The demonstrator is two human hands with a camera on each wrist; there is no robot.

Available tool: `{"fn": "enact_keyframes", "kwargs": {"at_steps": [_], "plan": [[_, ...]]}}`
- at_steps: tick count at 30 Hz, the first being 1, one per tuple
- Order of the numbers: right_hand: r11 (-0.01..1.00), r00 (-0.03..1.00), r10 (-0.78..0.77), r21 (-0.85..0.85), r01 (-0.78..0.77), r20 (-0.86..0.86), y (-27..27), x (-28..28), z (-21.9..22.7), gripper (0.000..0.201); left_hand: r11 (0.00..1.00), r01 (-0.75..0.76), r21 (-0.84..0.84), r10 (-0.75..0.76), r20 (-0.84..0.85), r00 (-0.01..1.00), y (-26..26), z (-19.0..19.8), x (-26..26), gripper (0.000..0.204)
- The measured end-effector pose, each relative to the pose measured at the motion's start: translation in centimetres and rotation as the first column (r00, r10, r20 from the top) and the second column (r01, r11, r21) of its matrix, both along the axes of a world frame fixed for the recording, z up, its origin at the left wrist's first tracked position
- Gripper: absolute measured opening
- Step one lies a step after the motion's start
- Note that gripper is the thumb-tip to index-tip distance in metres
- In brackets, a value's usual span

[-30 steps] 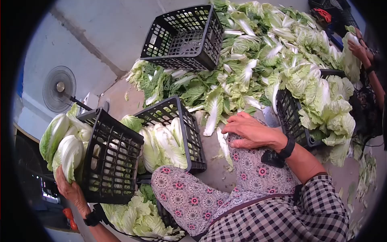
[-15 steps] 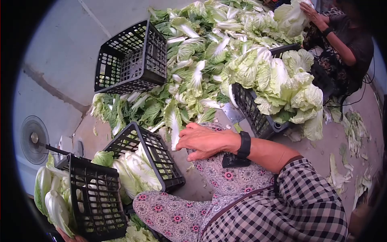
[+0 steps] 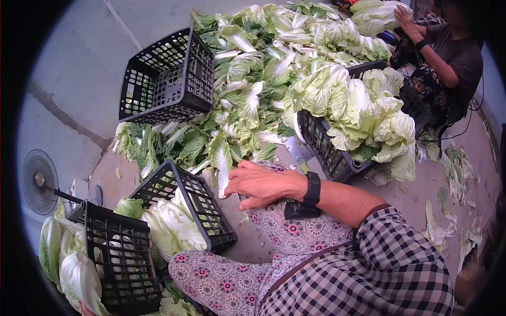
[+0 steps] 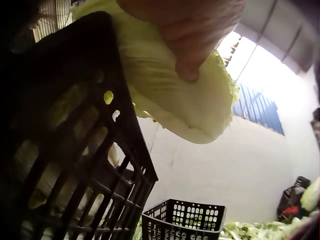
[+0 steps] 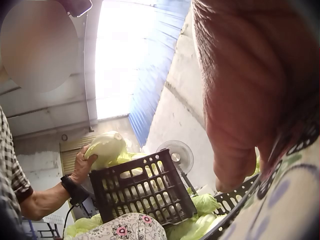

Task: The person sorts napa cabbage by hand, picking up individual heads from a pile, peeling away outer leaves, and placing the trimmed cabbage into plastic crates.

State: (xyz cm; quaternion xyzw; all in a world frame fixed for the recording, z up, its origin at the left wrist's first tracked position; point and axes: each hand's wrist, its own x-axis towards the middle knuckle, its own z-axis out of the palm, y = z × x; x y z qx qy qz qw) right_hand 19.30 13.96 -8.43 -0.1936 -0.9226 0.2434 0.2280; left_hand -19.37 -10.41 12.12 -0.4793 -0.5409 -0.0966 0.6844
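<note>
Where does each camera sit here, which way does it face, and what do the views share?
Head: looks down from above at the right hand resting on the patterned knee, crates and cabbage leaves.
Left wrist: looks up past the left hand holding a cabbage over a black crate.
Right wrist: looks sideways from the knee; the right hand's fingers fill it.
Shared: right wrist also shows that cabbage, crate and left hand.

Even, soft daylight fills the head view, with faint shadows and a dark fisheye rim bending the edges. Both wrist views are backlit: a bright opening at the upper centre and right blows out to white, and the near crate [image 4: 75, 150] and fingers [image 5: 250, 90] go dark and blurred.
</note>
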Motion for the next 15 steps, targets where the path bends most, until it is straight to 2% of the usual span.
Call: {"fn": "enact_keyframes", "kwargs": {"at_steps": [3, 4, 5, 6, 7, 8, 9, 10, 11, 12, 13, 14, 15], "plan": [[0.999, 0.999, 0.03, -0.037, -0.028, 0.041, 0.0, -0.1, 0.5, 0.046, 0.996, 0.087, -0.011, -0.087, 0.054, 0.995, 1.1, -0.7, 3.7, 0.028], [0.999, 0.998, 0.03, -0.036, -0.028, 0.047, 0.0, -0.1, 0.4, 0.05, 0.951, 0.293, -0.096, -0.268, 0.218, 0.939, 1.1, -1.9, 1.4, 0.033], [0.999, 0.998, 0.028, -0.036, -0.026, 0.052, 0.1, -0.2, 0.1, 0.054, 0.856, 0.496, -0.143, -0.413, 0.387, 0.825, 1.4, -3.6, -0.9, 0.041], [0.999, 0.998, 0.029, -0.036, -0.027, 0.056, 0.1, -0.3, 0.2, 0.057, 0.865, 0.479, -0.15, -0.364, 0.469, 0.804, 2.4, -4.7, 2.0, 0.049], [0.998, 0.999, 0.022, -0.054, -0.019, 0.05, 0.1, -0.3, 0.4, 0.064, 0.802, 0.595, -0.056, -0.417, 0.662, 0.623, 3.8, -6.7, 3.7, 0.05], [0.997, 0.999, 0.016, -0.07, -0.013, 0.042, -0.1, 0.0, 1.1, 0.07, 0.813, 0.56, -0.157, -0.338, 0.655, 0.675, 4.9, -7.3, 6.1, 0.046], [0.996, 0.999, 0.016, -0.087, -0.013, 0.036, -0.3, 0.1, 1.4, 0.076, 0.757, 0.645, -0.101, -0.332, 0.791, 0.514, 6.7, -8.1, 9.6, 0.046], [0.999, 0.998, -0.028, -0.023, 0.026, -0.056, -0.1, -0.2, 0.3, 0.09, 0.705, 0.708, -0.045, -0.272, 0.904, 0.329, 8.0, -9.5, 11.2, 0.04], [0.997, 0.995, -0.004, -0.081, -0.004, -0.103, -0.1, -0.2, 0.6, 0.092, 0.649, 0.76, 0.045, -0.203, 0.972, 0.116, 9.5, -10.2, 13.7, 0.038], [0.99, 0.988, 0.022, -0.137, -0.043, -0.15, 0.0, 0.0, 1.4, 0.093, 0.611, 0.782, 0.12, -0.043, 0.992, -0.118, 10.6, -10.3, 16.1, 0.035], [0.978, 0.979, 0.043, -0.193, -0.082, -0.198, -0.1, 0.2, 2.1, 0.095, 0.535, 0.838, 0.106, 0.027, 0.989, -0.142, 11.8, -11.5, 17.2, 0.038], [0.874, 0.96, -0.032, -0.474, -0.108, -0.277, -0.6, 0.7, 3.3, 0.096, 0.463, 0.861, 0.211, 0.085, 0.956, -0.28, 12.9, -12.7, 18.3, 0.039], [0.686, 0.94, -0.128, -0.713, -0.147, -0.317, -0.9, 1.1, 4.1, 0.097, 0.391, 0.862, 0.323, 0.152, 0.901, -0.406, 13.8, -13.7, 18.8, 0.04]]}}
